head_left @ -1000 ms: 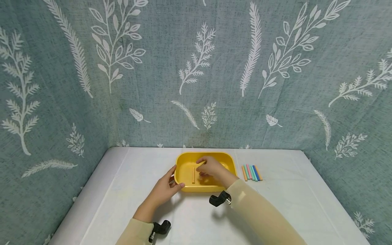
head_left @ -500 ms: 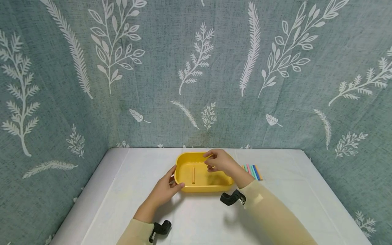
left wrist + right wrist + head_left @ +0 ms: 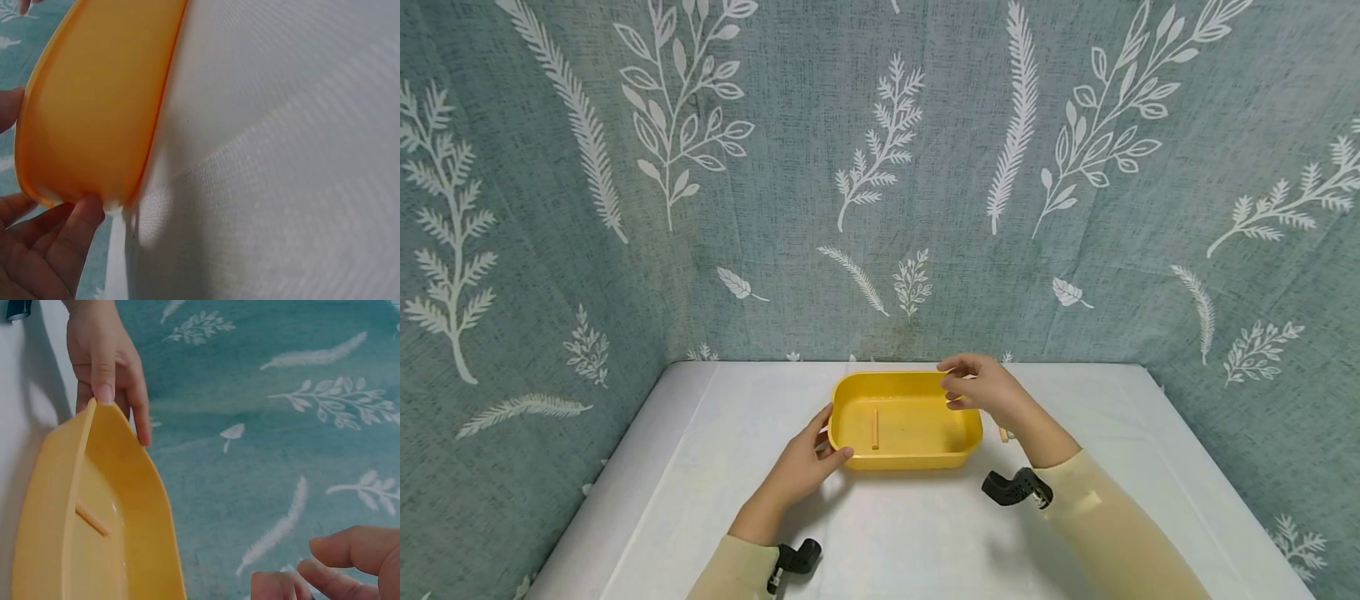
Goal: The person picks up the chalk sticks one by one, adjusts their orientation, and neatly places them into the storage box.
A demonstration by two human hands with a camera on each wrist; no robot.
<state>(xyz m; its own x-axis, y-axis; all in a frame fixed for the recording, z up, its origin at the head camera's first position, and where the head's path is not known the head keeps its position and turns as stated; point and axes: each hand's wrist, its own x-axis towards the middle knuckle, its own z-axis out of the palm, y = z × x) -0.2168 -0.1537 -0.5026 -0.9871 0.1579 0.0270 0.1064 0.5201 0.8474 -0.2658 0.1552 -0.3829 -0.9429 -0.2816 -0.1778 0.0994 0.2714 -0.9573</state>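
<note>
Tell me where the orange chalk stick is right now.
In the head view the orange chalk stick lies inside the yellow tray, left of centre, nearest the left hand gripping the tray's left end.

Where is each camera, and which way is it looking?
Head: on the person's head, looking forward and down at the table, tray and leafy curtain; shows both hands and sleeves.
Left wrist: low beside the left hand, looking along the tray's outer wall; shows fingers.
Right wrist: on the right hand, looking across the tray at the curtain; shows its fingers and the left hand.
Shared: all three show the tray; head and right wrist both show the stick inside.
</note>
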